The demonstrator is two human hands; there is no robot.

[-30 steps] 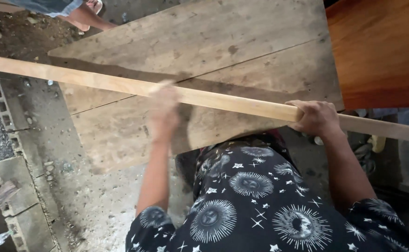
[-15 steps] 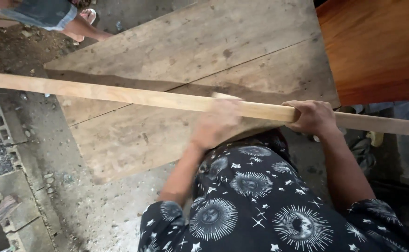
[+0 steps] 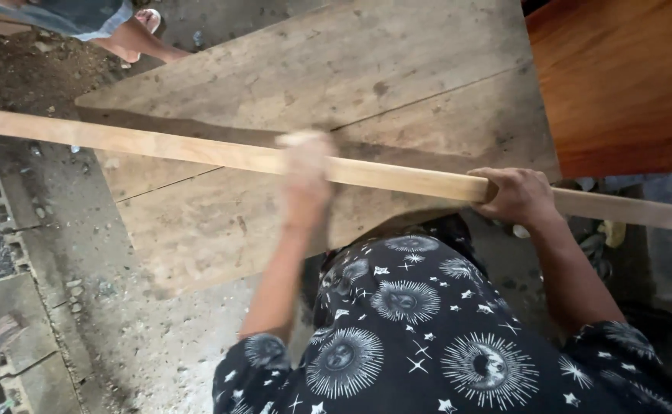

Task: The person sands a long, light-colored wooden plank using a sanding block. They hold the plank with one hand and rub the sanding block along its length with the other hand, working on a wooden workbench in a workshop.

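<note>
The long, thin, light-brown wooden stick point(image 3: 160, 146) lies across the big grey wooden table point(image 3: 397, 69). The right hand point(image 3: 516, 195) wraps tight around it to keep it steady. The left hand point(image 3: 305, 172) presses on top, too blurry to tell its grip.

One view only: your head camera, looking steeply down and forward over your own chest. Close range; your hands point(image 3: 397, 192) fill mid-frame. Field runs from your patterned shirt point(image 3: 428, 330) at the bottom, across the surface point(image 3: 397, 69), to the floor point(image 3: 144, 337) at left.
</note>
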